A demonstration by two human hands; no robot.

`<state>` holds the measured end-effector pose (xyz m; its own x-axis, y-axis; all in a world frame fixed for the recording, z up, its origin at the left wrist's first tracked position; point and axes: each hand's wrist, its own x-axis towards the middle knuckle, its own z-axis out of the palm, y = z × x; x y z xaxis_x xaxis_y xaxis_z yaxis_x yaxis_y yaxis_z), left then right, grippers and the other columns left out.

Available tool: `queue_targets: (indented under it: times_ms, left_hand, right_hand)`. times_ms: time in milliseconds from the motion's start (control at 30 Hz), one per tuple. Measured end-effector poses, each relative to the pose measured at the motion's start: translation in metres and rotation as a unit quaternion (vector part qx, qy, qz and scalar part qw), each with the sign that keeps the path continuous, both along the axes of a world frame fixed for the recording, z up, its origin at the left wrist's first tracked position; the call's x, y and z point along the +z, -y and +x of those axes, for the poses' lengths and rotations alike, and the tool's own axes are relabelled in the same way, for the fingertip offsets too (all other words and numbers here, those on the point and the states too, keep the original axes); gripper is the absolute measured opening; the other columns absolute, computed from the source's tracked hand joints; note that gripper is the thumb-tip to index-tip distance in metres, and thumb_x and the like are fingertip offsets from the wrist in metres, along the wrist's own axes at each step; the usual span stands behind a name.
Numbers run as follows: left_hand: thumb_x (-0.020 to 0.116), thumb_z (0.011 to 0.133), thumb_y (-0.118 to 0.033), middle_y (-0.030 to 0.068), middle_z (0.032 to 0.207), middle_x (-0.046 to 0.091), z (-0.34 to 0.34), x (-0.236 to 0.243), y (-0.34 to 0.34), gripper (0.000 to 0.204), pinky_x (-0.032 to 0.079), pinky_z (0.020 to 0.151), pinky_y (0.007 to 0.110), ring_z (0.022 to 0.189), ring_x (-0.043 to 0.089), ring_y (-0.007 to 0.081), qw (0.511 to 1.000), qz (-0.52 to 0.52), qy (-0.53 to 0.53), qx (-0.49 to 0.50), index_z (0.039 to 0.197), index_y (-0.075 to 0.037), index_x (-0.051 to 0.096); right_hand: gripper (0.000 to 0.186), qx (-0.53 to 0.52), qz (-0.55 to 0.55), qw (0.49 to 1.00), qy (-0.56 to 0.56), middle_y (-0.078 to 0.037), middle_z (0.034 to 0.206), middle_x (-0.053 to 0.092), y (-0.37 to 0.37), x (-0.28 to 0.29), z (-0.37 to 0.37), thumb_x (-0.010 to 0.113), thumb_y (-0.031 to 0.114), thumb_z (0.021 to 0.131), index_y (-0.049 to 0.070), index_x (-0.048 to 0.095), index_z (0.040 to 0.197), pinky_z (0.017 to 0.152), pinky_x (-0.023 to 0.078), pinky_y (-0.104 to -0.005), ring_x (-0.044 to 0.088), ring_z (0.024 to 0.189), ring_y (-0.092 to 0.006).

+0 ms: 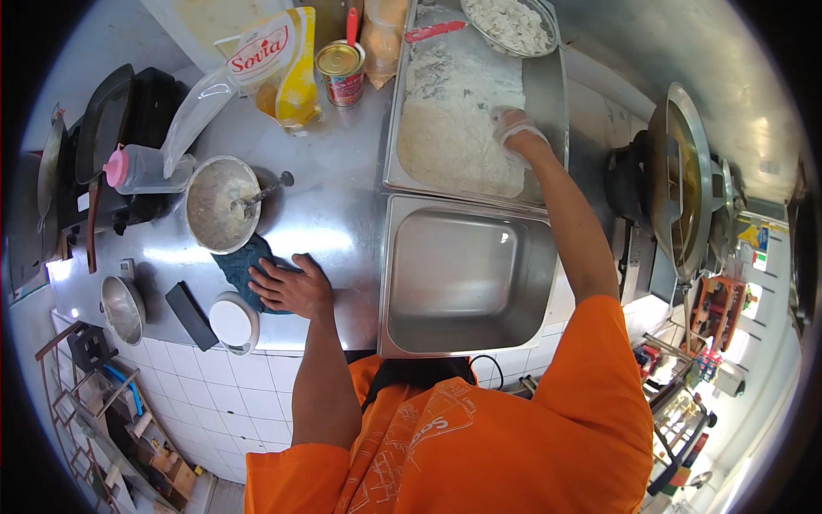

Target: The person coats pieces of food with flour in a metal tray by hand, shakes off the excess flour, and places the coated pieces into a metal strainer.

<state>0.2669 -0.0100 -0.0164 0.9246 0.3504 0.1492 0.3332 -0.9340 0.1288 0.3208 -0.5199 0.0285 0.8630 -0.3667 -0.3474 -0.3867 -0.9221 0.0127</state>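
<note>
My left hand [284, 284] rests with fingers spread on a dark teal cloth [240, 257], beside a steel bowl of pale batter [214, 206] with a utensil in it and a round white lidded container [233, 324]. My right hand [518, 135], in a clear plastic glove, reaches into a flour-covered steel tray [454, 163], its fingers curled at the flour; what they hold, if anything, is hidden. A plate of pale floured pieces [514, 26] and a red-handled tool [437, 30] sit at that tray's far end. An empty deep steel pan [449, 283] stands nearer my body.
A yellow pouch [295, 77], tin [338, 81], pink-lidded jug [145, 171] and small bowl [124, 300] stand left, with a dark slab [190, 315] and black pans [103, 128]. A large wok [685, 180] on a burner stands right.
</note>
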Motion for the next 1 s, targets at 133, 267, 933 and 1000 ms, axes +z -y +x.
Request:
queue_targets:
  times_ms: [133, 267, 933, 1000]
  left_hand:
    - [0.040, 0.096, -0.052, 0.0170, 0.161, 0.018, -0.002, 0.002, -0.012, 0.071, 0.013, 0.117, 0.057, 0.149, 0.010, 0.0403, 0.999, 0.020, -0.020, 0.014, 0.151, -0.008, 0.030]
    - [0.040, 0.096, -0.052, 0.0170, 0.161, 0.018, -0.001, 0.001, -0.008, 0.071, 0.013, 0.117, 0.056, 0.150, 0.011, 0.0400, 1.000, 0.016, -0.024, 0.010, 0.151, -0.008, 0.030]
    - [0.046, 0.094, -0.048, 0.0172, 0.160, 0.023, -0.002, 0.001, -0.013, 0.071, 0.016, 0.116, 0.058, 0.148, 0.015, 0.0414, 1.000, 0.018, 0.004, 0.010, 0.150, -0.007, 0.032]
    - [0.046, 0.094, -0.048, 0.0173, 0.160, 0.022, 0.001, 0.001, -0.002, 0.071, 0.015, 0.116, 0.058, 0.148, 0.015, 0.0418, 1.000, 0.009, 0.003, -0.001, 0.150, -0.006, 0.032]
  right_hand:
    - [0.023, -0.056, 0.178, 0.982, 0.030, -0.017, 0.088, 0.069, -0.008, 0.036, 0.003, 0.065, 0.010, 0.081, 0.004, 0.068, 0.103, 0.070, 0.055, -0.0387, 0.069, 0.078, -0.0270]
    - [0.016, -0.157, 0.383, 0.884, 0.217, -0.006, 0.073, 0.062, 0.016, 0.122, 0.030, 0.067, 0.007, 0.081, 0.001, 0.066, 0.096, 0.054, 0.051, -0.0301, 0.061, 0.058, -0.0139]
    - [0.083, -0.132, 0.212, 0.945, -0.209, -0.028, 0.122, 0.061, -0.047, 0.074, -0.004, 0.060, 0.063, 0.086, -0.008, 0.057, 0.128, 0.070, 0.057, -0.0434, 0.068, 0.093, -0.0317]
    - [0.097, -0.076, 0.170, 0.965, -0.186, -0.033, 0.138, 0.048, -0.047, 0.011, -0.034, 0.063, 0.069, 0.082, -0.008, 0.045, 0.138, 0.075, 0.057, -0.0462, 0.061, 0.114, -0.0363]
